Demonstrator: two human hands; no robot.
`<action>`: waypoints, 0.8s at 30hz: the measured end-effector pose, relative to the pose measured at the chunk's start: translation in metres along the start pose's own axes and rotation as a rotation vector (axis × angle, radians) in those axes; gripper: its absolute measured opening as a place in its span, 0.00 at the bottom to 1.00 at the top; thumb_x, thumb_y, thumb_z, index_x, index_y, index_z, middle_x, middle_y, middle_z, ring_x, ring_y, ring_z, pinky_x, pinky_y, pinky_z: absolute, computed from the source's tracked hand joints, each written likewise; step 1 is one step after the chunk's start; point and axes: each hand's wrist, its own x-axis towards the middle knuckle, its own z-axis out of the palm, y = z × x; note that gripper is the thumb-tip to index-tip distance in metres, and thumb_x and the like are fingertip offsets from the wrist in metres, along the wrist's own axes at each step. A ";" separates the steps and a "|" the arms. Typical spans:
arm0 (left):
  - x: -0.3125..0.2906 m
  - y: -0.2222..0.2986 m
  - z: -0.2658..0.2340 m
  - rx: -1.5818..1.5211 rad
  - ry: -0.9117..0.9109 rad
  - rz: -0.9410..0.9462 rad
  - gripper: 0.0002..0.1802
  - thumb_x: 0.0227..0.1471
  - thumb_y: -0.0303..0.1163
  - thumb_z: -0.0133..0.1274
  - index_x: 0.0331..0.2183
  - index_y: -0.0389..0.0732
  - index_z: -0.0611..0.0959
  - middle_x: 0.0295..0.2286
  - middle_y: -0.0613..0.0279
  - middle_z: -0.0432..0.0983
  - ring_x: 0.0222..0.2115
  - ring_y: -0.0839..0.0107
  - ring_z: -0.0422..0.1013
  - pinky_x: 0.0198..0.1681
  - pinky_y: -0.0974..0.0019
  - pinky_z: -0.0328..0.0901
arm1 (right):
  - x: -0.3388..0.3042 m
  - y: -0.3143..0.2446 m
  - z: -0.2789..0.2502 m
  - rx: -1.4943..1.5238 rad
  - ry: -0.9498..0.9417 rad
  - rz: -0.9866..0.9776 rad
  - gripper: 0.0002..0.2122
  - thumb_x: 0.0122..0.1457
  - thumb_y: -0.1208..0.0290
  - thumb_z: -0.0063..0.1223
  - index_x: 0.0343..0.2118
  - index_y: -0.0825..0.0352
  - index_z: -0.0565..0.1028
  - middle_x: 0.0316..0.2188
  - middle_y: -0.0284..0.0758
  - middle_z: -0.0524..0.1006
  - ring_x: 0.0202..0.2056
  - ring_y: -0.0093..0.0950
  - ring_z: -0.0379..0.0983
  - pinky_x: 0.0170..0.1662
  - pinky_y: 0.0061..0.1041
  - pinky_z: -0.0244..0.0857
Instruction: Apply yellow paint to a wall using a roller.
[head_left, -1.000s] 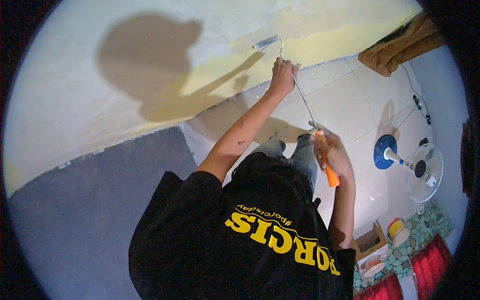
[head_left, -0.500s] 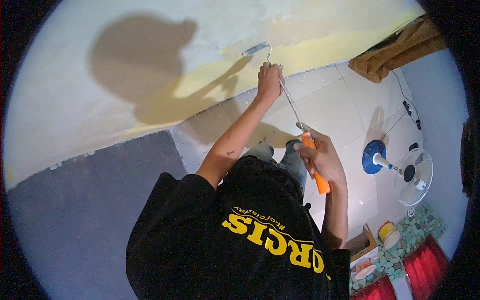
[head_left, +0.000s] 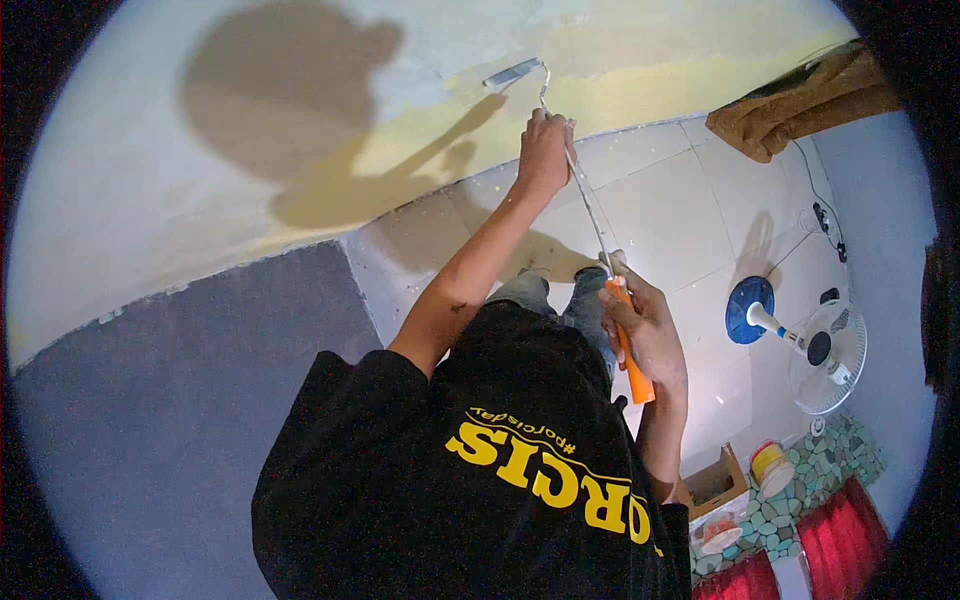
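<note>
My left hand point(head_left: 546, 155) is wrapped around the thin metal rod of a paint roller point(head_left: 591, 208), just below the bend of its frame. Farther down the same tool, my right hand point(head_left: 652, 335) grips the orange handle point(head_left: 638, 375). The narrow roller head point(head_left: 513, 73) is against or very close to the wall point(head_left: 430, 60), beside a pale, bluish-white painted area. Contact between head and wall cannot be made out for certain. Below it runs a yellow band of wall point(head_left: 610, 95), with shadows of my head and arms across the surface.
Light floor tiles point(head_left: 650, 200) with small specks lie under me. To the right stand a white fan on a blue base point(head_left: 752, 310) and a cable point(head_left: 825, 225). Brown cloth point(head_left: 790, 105) hangs at the upper right. A wooden box point(head_left: 715, 485) and red cloth point(head_left: 845, 535) are lower right.
The roller head has shifted slightly up the wall, and my left hand has risen with it. My right hand and the orange handle appear a little lower in view. Both grips are kept.
</note>
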 end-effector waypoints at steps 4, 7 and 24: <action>0.004 0.013 0.014 -0.061 -0.032 0.008 0.12 0.59 0.32 0.48 0.31 0.32 0.79 0.33 0.41 0.70 0.36 0.47 0.70 0.38 0.45 0.65 | -0.001 -0.006 -0.004 -0.030 0.055 -0.021 0.14 0.64 0.71 0.50 0.50 0.71 0.71 0.16 0.26 0.67 0.13 0.15 0.61 0.16 0.18 0.54; 0.013 0.018 0.024 -0.064 0.010 -0.019 0.12 0.60 0.32 0.47 0.31 0.33 0.79 0.32 0.42 0.71 0.36 0.47 0.70 0.38 0.45 0.65 | 0.007 -0.014 -0.003 -0.109 0.098 -0.019 0.15 0.63 0.72 0.50 0.52 0.72 0.71 0.18 0.27 0.69 0.14 0.15 0.62 0.17 0.18 0.55; 0.003 0.012 -0.013 -0.193 0.186 -0.023 0.10 0.60 0.29 0.46 0.32 0.33 0.77 0.32 0.48 0.71 0.37 0.51 0.68 0.39 0.50 0.61 | -0.016 -0.009 0.045 -0.305 0.158 -0.140 0.11 0.60 0.73 0.53 0.40 0.77 0.72 0.24 0.47 0.72 0.26 0.34 0.69 0.35 0.33 0.65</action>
